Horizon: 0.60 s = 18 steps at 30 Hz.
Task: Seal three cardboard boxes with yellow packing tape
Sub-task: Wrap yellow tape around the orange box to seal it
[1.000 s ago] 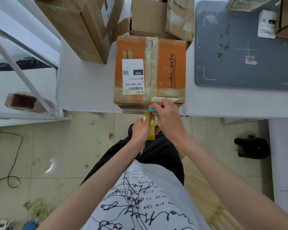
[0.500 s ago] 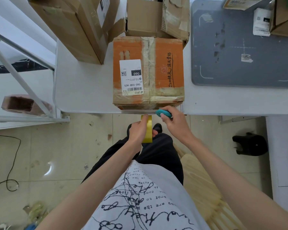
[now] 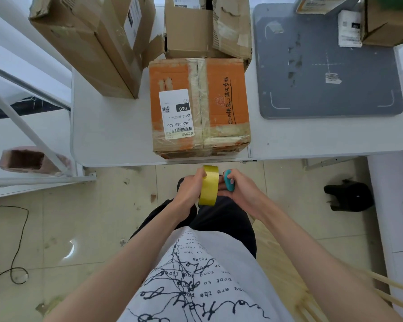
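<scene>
A grey mat (image 3: 330,73) lies on the white table (image 3: 109,126); a black cable (image 3: 14,247) crosses the tiled floor (image 3: 91,228).

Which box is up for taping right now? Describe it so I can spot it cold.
Start at the white table and look at its near edge, just ahead of the left hand holding the yellow tape roll. The orange box sits there, closed. Unlike the plain brown boxes behind it, it is orange, with a white shipping label reading 060.

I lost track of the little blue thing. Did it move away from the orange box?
Yes. The blue thing, in the right hand, was touching the orange box's near edge; now it sits lower, off the table edge, beside the tape.
</scene>
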Each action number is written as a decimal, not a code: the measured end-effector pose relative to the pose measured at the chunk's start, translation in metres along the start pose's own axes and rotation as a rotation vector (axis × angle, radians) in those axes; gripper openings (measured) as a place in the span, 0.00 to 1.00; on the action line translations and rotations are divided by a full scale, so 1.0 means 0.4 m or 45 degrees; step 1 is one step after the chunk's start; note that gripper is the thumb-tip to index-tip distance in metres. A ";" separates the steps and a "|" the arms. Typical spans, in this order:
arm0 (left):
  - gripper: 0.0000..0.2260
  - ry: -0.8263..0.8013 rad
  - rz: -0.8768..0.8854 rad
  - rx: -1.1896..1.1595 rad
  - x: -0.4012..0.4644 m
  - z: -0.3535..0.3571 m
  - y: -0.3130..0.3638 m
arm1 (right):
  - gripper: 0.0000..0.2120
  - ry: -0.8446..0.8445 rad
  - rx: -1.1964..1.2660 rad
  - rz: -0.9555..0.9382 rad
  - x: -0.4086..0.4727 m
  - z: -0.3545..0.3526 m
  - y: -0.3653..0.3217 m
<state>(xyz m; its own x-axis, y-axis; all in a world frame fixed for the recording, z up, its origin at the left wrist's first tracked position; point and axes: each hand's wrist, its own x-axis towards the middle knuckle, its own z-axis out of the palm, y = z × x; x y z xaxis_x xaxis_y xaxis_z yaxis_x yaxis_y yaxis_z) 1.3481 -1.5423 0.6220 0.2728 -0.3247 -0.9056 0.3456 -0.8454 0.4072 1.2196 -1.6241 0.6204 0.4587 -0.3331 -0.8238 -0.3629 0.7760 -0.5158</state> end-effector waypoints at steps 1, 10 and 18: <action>0.21 -0.014 0.011 0.034 -0.005 -0.001 0.005 | 0.19 -0.019 -0.039 -0.018 -0.006 0.009 -0.005; 0.14 -0.125 0.368 0.285 -0.051 -0.056 0.057 | 0.13 -0.015 -0.166 -0.203 -0.034 0.005 -0.037; 0.07 0.481 1.345 0.700 0.042 -0.122 0.084 | 0.21 0.109 -0.063 -0.229 -0.050 -0.019 -0.052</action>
<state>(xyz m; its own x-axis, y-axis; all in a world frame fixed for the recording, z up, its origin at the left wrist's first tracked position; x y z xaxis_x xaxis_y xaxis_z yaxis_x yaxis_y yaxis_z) 1.4080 -1.5553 0.6263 0.4602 -0.8870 -0.0385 -0.5948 -0.3402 0.7283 1.2118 -1.6377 0.6458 0.4501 -0.5100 -0.7331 -0.3215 0.6733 -0.6658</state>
